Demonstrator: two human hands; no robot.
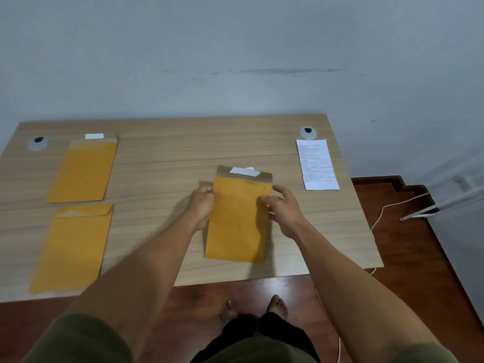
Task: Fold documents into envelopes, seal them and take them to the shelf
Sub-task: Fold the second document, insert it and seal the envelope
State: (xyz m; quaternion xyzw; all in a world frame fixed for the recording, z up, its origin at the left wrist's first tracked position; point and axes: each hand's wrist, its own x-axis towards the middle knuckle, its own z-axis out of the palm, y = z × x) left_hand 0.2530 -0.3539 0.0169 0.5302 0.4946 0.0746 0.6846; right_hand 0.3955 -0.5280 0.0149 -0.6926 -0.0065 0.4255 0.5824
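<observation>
A yellow envelope lies lengthwise in the middle of the wooden desk, its brown flap open at the far end with a white strip and a bit of white paper showing. My left hand grips its left edge. On the opposite edge my right hand pinches it with thumb on top. A folded printed document lies at the right. Two more yellow envelopes rest at the left: one with its flap open at the back, one with its flap folded down in front.
Two round cable grommets sit in the desk's back corners, left and right. A white cable trails over the red-brown floor at the right, beside a white panel. My bare feet stand before the desk's front edge.
</observation>
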